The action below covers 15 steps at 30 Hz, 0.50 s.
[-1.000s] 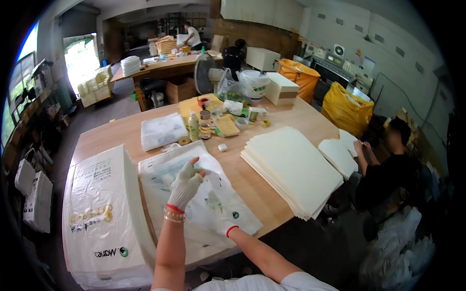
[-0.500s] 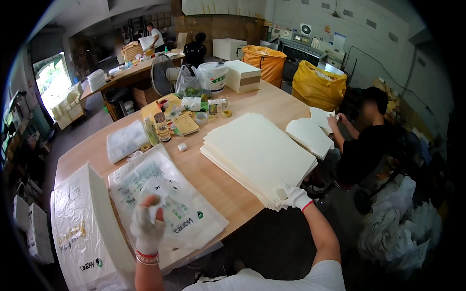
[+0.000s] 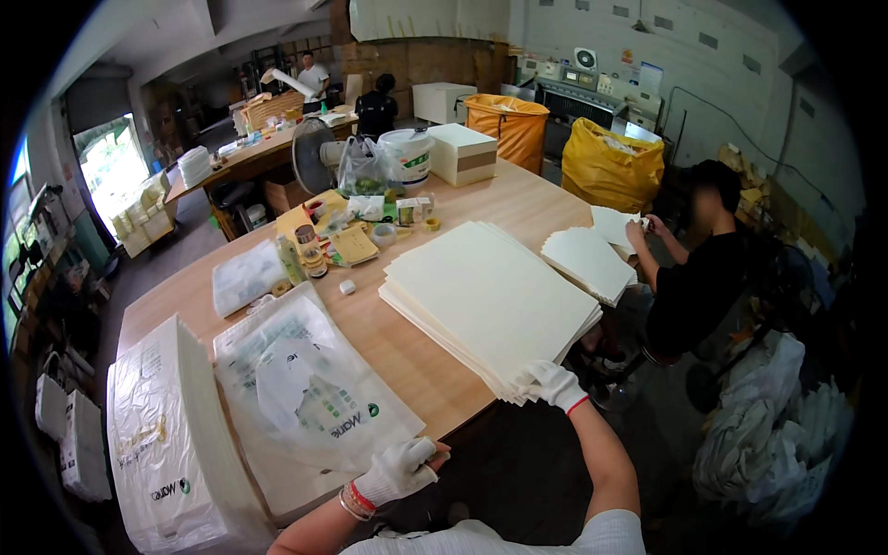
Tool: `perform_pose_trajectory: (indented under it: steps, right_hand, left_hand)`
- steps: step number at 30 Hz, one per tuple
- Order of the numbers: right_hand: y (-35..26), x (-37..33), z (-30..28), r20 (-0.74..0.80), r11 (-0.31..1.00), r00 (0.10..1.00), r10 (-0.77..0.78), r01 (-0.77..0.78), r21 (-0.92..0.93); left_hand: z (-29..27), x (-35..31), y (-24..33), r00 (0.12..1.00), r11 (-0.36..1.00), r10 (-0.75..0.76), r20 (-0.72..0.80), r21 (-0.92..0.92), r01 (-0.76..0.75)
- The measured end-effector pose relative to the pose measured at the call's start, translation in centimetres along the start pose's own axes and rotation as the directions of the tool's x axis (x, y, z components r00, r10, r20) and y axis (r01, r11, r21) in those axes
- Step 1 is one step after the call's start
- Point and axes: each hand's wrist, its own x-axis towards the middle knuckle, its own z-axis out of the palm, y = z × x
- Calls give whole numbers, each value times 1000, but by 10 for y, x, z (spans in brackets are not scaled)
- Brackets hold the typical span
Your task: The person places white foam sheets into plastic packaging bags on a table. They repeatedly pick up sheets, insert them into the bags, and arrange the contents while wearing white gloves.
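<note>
A thick stack of cream paper sheets (image 3: 490, 301) lies on the table, its edges slightly fanned. My right hand (image 3: 555, 384), in a white glove, is closed on the sheets' near right corner. My left hand (image 3: 398, 470) wears a white glove with bare fingertips; its fingers are curled, and whatever they may hold is hidden. It is low beside the near corner of a printed white plastic bag (image 3: 319, 398), which lies flat on other bags. Farther left stands a tall pile of plastic-wrapped white bags (image 3: 171, 444).
Bottles (image 3: 310, 252), a tape roll (image 3: 384, 235), a bucket (image 3: 407, 155) and a white box (image 3: 462, 151) stand farther back on the table (image 3: 416, 370). At the right, a seated person (image 3: 703, 268) handles smaller cream sheets (image 3: 589, 264). White plastic bags (image 3: 768, 425) are heaped at the lower right.
My left hand has come down from above the printed bag, moving right and nearer to me, and its fingers have curled. My right hand stays at the stack's corner.
</note>
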Motion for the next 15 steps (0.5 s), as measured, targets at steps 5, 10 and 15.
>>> perform_pose_trajectory:
  steps: [5,10,15]
  right_hand:
    - [-7,32,-15,-35,980,982,187,-184,80]
    - [-144,31,-32,-134,968,963,-235,245,59]
    - [-138,-39,-52,354,362,935,-11,-326,873]
  left_hand:
    - [29,12,-17,879,762,-341,332,-450,466]
    - [76,31,-76,669,-321,-515,536,-844,429]
    - [10,5,-46,725,20,-508,465,-835,550]
